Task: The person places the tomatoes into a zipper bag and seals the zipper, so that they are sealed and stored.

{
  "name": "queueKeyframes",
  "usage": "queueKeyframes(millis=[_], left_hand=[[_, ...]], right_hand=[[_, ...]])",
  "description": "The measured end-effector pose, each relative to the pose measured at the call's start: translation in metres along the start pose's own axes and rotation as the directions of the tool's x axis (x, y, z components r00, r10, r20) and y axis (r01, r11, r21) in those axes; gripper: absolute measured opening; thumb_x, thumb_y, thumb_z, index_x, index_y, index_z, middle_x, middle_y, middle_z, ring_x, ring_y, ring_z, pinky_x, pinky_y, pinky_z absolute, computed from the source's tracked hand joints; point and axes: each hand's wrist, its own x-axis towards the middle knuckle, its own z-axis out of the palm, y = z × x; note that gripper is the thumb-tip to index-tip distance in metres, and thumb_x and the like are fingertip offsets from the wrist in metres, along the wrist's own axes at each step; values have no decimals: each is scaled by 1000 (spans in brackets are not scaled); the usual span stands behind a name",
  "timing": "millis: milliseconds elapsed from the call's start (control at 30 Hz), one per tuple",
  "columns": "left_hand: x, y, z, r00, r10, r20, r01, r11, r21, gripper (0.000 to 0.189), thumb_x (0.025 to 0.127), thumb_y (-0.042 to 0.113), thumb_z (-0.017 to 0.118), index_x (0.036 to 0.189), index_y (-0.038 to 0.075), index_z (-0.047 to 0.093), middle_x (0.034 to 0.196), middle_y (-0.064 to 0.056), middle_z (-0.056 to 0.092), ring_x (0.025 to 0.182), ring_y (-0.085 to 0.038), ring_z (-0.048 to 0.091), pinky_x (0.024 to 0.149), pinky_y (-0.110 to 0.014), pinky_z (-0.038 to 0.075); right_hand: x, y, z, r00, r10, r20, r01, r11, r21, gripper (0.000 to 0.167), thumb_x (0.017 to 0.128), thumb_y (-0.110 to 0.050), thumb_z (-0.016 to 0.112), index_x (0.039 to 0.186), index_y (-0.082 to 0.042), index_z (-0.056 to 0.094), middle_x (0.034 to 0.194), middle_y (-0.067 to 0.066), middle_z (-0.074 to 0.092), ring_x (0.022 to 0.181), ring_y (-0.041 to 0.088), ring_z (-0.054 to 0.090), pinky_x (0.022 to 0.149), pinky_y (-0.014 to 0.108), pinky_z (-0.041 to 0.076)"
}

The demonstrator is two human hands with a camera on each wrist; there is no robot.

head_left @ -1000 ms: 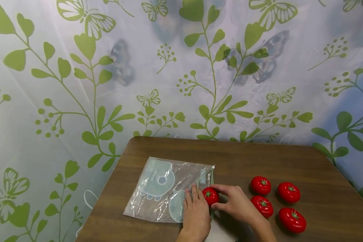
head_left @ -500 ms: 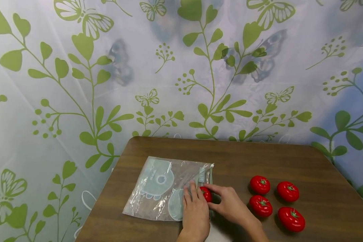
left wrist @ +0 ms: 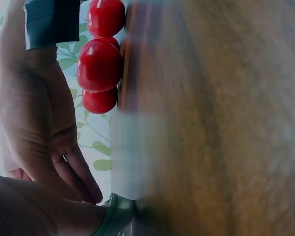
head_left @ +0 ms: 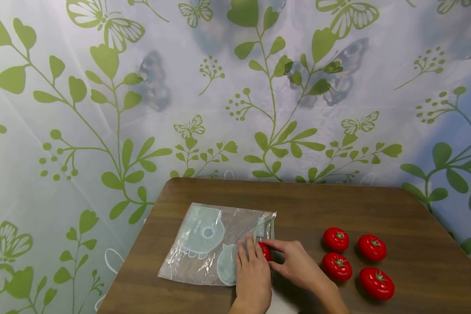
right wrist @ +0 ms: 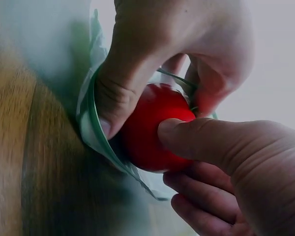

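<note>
A clear zip bag (head_left: 208, 266) with pale blue animal prints lies flat, its green-edged mouth facing right. My left hand (head_left: 253, 277) rests over the mouth end with its fingers extended on top. In the right wrist view, the left thumb (right wrist: 119, 98) is hooked inside the bag's green rim (right wrist: 92, 110), which is spread apart. My right hand (head_left: 298, 264) holds a glossy red tomato (head_left: 264, 250) between thumb and fingers. The tomato (right wrist: 155, 128) sits within the bag's mouth, partly hidden by both hands.
Several more red tomatoes with green stems, one a nearby tomato (head_left: 337, 266), stand to the right on the brown wooden table (head_left: 298, 200). A patterned curtain (head_left: 220, 96) with leaves and butterflies hangs behind. Something white lies under the right forearm.
My right hand has moved left, pushing the tomato deeper into the bag's mouth, so less of it shows. The left hand and the other tomatoes stay put.
</note>
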Motion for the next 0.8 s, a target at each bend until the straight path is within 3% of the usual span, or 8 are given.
queueKeyframes(millis=[300,567,800], left_hand=[[0,-2,1,998,9,-61,-8,1000,23,50,98,2,67,147,-4,59,161,-24,54,146,-50,55,114,-55,53],[0,-2,-1,1000,1,-3,-1,1000,29,60,98,1,70,156,-6,53,167,-22,49,153,-48,49,120,-57,48],[2,-1,-4,1000,-20,-11,20,997,78,52,103,5,59,155,-3,56,166,-20,51,154,-44,48,123,-57,44]], right_hand=[[9,2,10,1000,7,-11,-7,999,39,46,90,-18,91,135,-16,79,132,4,80,117,21,78,98,47,64],[21,0,20,999,33,-16,-31,990,137,48,87,-13,92,132,-8,79,132,9,80,120,29,78,101,51,62],[29,1,32,997,54,-58,-42,980,195,46,82,-11,92,126,-12,82,124,1,83,115,17,78,101,42,63]])
